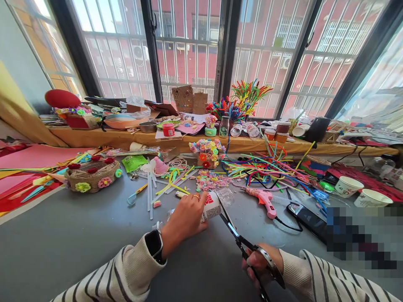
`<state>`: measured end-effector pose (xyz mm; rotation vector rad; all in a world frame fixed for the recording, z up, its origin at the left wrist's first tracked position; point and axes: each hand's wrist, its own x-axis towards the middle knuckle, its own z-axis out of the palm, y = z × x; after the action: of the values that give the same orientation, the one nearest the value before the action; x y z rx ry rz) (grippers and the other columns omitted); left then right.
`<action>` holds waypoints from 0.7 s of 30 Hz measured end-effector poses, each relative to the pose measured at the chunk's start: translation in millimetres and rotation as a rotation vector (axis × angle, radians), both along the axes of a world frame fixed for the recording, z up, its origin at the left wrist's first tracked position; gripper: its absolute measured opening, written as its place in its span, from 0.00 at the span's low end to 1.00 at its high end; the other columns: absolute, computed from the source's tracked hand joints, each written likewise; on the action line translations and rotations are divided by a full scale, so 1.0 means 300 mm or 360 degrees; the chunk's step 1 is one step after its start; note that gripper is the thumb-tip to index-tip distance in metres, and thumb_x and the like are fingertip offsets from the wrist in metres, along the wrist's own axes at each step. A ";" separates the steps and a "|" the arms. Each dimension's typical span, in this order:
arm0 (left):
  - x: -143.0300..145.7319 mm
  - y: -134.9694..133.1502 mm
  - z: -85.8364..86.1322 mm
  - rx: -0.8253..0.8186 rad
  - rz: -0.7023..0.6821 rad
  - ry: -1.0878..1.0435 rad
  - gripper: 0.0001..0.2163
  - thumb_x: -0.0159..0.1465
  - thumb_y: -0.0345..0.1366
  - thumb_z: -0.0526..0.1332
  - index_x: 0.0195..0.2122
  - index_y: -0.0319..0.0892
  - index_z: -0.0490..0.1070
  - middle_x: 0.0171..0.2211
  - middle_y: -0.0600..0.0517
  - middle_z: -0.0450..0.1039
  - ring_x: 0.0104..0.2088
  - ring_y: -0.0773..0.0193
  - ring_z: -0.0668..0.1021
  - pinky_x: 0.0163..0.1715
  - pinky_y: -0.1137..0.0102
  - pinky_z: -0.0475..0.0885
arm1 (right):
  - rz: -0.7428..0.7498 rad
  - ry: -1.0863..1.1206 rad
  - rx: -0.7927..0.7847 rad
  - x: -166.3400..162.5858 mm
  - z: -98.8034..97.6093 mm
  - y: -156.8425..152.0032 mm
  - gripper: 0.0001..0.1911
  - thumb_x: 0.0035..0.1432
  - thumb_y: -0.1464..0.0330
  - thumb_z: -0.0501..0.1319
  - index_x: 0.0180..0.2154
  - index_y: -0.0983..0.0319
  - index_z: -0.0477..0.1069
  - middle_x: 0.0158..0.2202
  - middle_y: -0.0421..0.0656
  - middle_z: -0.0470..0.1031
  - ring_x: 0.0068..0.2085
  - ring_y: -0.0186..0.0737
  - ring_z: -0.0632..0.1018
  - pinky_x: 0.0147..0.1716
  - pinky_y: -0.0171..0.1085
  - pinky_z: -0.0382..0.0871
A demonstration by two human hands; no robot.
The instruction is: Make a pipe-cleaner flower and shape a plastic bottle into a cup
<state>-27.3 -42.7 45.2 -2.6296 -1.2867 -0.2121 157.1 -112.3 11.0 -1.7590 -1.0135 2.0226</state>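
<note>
My left hand [185, 216] is closed over a clear plastic bottle [211, 206] with a white and red label, which lies on its side just above the grey table. In my right hand [261, 262] is a pair of black-handled scissors [239, 241]. Their blades are parted and reach the bottle near its clear end, at the edge of the label. Whether the blades have cut into the plastic I cannot tell. Another clear plastic piece with a screw neck [158, 225] shows beside my left wrist, partly covered by it.
A pink glue gun [266, 201] lies right of the bottle, near a black phone-like device [307, 220]. Pipe cleaners [264, 167] are heaped behind. Glue sticks [150, 195] and a flower-trimmed woven basket [94, 178] are on the left. Paper cups [349, 185] stand at the right.
</note>
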 end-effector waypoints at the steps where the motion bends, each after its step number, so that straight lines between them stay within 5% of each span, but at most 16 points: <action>1: 0.002 -0.001 -0.001 -0.0023 0.0000 -0.0001 0.26 0.46 0.39 0.56 0.46 0.35 0.54 0.35 0.44 0.65 0.35 0.58 0.68 0.35 0.67 0.61 | -0.0013 0.0050 -0.0027 -0.002 0.002 -0.002 0.07 0.36 0.74 0.48 0.13 0.65 0.60 0.08 0.35 0.60 0.10 0.27 0.63 0.15 0.31 0.56; 11: -0.005 0.010 0.023 0.0066 0.0041 0.0060 0.29 0.47 0.39 0.54 0.50 0.35 0.49 0.36 0.44 0.65 0.35 0.57 0.67 0.35 0.65 0.60 | 0.0072 0.0163 0.0123 0.039 -0.022 0.017 0.06 0.26 0.70 0.52 0.15 0.65 0.63 0.11 0.35 0.63 0.14 0.30 0.65 0.18 0.33 0.57; 21: 0.002 0.003 0.068 0.0129 0.0068 0.0005 0.26 0.47 0.40 0.53 0.48 0.36 0.52 0.33 0.45 0.65 0.33 0.56 0.68 0.32 0.65 0.61 | -0.0066 0.0470 0.0156 0.031 0.015 0.005 0.26 0.14 0.56 0.63 0.20 0.66 0.65 0.17 0.38 0.67 0.21 0.30 0.67 0.26 0.34 0.56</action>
<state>-26.5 -42.0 65.5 -2.5314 -1.3038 -0.2479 166.4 -110.9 15.6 -1.3695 -0.9546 2.0891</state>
